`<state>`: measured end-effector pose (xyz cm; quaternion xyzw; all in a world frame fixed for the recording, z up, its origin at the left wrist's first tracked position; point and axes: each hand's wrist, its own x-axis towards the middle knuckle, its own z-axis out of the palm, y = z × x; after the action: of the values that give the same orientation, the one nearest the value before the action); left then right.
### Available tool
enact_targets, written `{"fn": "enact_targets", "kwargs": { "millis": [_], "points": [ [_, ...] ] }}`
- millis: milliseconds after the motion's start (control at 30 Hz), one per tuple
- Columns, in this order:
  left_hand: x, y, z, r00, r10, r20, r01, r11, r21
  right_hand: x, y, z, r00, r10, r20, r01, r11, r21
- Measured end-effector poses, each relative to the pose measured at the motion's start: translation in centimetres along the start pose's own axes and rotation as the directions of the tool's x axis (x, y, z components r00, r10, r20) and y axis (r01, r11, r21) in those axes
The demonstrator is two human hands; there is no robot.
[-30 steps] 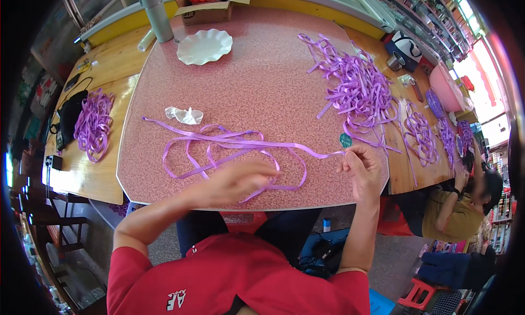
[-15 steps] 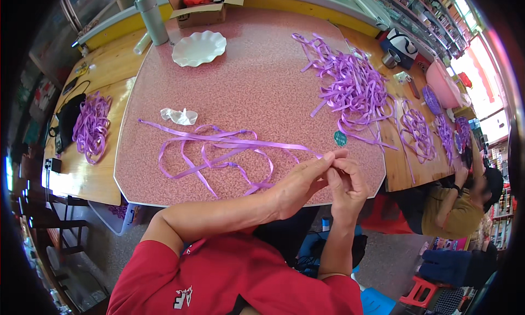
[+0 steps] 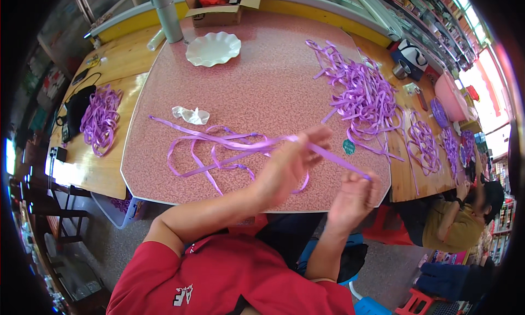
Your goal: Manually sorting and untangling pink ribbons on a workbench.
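Ribbon (image 3: 229,145), purple, runs taut between both hands and trails in loops across the pink table (image 3: 262,79) beyond the left hand (image 3: 287,164). Left hand pinches the ribbon at its fingertips. Right hand (image 3: 353,197) is closed on the ribbon's near end. Ribbon pile (image 3: 361,93) lies beyond the right hand; green disc (image 3: 349,146) sits just ahead of it. Crumpled wrapper (image 3: 191,115) lies well beyond the left hand.

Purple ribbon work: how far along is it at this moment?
Done: looped bundles lie on the wooden table's left. In hand: left hand and right hand stretch one ribbon strand. Left: its tail and a big loose pile.
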<state>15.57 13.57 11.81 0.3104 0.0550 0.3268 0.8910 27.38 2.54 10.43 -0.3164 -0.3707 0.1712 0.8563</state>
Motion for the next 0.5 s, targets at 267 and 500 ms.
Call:
{"fn": "enact_targets", "kwargs": {
  "millis": [267,500],
  "points": [
    [-0.7,12.4,-11.4,0.899,0.274,-0.340,-0.238,0.960,0.145,4.7,-3.0,-10.9,0.937,0.214,-0.277,-0.147,0.959,0.244],
    [-1.2,15.5,-17.0,0.813,0.370,-0.450,-0.324,0.929,0.178,8.1,-2.7,-18.9,0.836,0.261,-0.482,-0.112,0.942,0.316]
  ]
}}
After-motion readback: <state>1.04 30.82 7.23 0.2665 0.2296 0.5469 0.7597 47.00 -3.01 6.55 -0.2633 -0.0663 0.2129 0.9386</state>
